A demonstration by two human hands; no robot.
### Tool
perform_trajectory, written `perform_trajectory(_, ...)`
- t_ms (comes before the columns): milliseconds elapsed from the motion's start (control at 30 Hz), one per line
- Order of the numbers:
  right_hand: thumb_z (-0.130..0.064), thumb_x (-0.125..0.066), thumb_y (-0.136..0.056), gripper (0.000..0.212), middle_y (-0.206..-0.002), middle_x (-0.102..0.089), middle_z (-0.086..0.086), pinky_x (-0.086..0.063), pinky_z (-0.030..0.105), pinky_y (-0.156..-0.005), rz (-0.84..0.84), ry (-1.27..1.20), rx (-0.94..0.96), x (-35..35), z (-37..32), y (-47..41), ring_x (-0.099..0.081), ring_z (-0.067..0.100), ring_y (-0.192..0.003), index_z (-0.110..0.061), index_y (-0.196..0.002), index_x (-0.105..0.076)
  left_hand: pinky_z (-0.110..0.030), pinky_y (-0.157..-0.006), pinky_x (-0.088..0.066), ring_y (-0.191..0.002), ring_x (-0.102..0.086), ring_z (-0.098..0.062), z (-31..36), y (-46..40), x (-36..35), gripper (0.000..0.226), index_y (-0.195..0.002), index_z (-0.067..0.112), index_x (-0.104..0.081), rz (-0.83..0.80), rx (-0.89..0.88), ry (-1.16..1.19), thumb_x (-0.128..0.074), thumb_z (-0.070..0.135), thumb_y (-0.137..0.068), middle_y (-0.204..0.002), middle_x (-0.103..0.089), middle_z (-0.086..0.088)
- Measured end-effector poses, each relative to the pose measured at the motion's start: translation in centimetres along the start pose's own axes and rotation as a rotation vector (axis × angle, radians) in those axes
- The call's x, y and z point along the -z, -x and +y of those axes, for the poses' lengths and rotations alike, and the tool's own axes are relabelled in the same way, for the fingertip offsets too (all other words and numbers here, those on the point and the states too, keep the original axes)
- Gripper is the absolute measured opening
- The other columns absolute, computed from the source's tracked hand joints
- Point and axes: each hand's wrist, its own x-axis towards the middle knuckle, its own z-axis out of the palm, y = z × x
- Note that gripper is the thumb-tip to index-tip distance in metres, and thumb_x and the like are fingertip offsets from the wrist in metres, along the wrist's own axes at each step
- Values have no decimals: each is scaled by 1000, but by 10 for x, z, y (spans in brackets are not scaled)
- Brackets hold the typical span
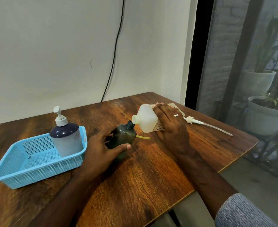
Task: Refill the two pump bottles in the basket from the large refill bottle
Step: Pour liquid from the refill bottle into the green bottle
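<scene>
Wood-grain laminate, reddish brown with dark streaks, covers the counter (135, 177), whose right corner is rounded. At the centre the left hand (102, 149) wraps its fingers and thumb round a dark, smoky translucent pump bottle (123, 136), rounded at the shoulder, its threaded neck bare and open. At 2 o'clock from it the right hand (171, 123), a ring on one finger, clamps a large refill bottle (147, 118) of milky white plastic, square-sided and tipped over so that its open mouth touches the dark bottle's neck. What either bottle holds cannot be told. A short yellow tube (143, 137) lies on the counter just beside the dark bottle at 3 o'clock. At 9 o'clock sits a light blue perforated plastic basket (20, 176), rectangular with a rolled rim; in its far right corner a second pump bottle (66, 138) stands upright, dark blue on top, pale grey below, with a white pump head. A loose white pump with dip tube (205, 124) lies at 3 o'clock near the counter's right edge. Bare wood stretches toward the near edge, crossed by both forearms. A black cable (117, 46) hangs down the wall at 12 o'clock.
</scene>
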Motion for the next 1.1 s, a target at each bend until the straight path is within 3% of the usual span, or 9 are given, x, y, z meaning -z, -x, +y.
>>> perform_trajectory(400, -20, -85, -75, 75, -142, -55, 14, -37, 51, -109, 7, 22, 11, -1, 1, 0, -48, 33, -134, -9, -141, -52, -12, -77, -44, -101, -55, 7, 2, 0, 0, 87, -137, 27, -55, 9, -18, 9, -77, 55, -58, -122, -59, 15)
perform_trajectory(567, -30, -74, -79, 68, -142, -55, 15, -37, 51, -109, 2, 6, 13, 2, -1, -1, -49, 34, -134, -8, -140, -53, -13, -76, -45, -100, -54, 6, 1, 1, 0, 89, -138, 27, -54, 5, -12, 14, -76, 55, -57, -123, -58, 16)
perform_trajectory(733, -23, -83, -75, 74, -142, -55, 14, -38, 52, -109, -4, 13, 11, 1, 0, 0, -49, 34, -134, -9, -140, -52, -14, -78, -46, -105, -57, -2, -1, 1, 1, 90, -139, 26, -54, 1, -24, 7, -77, 56, -57, -127, -60, 13)
perform_trajectory(900, -32, -70, -79, 68, -142, -56, 15, -39, 54, -108, -8, 1, 6, 3, -2, -1, -49, 35, -133, -9, -140, -52, -13, -77, -45, -101, -55, 3, 0, 2, 1, 89, -139, 27, -53, 4, -23, 10, -77, 55, -57, -124, -58, 16)
perform_trajectory(1100, -26, -85, -74, 76, -142, -56, 14, -41, 56, -108, 2, 14, 5, 0, 0, 1, -49, 34, -133, -9, -140, -52, -14, -78, -46, -104, -55, 1, -1, 1, 1, 89, -139, 27, -53, 2, -32, -1, -76, 56, -58, -124, -57, 17)
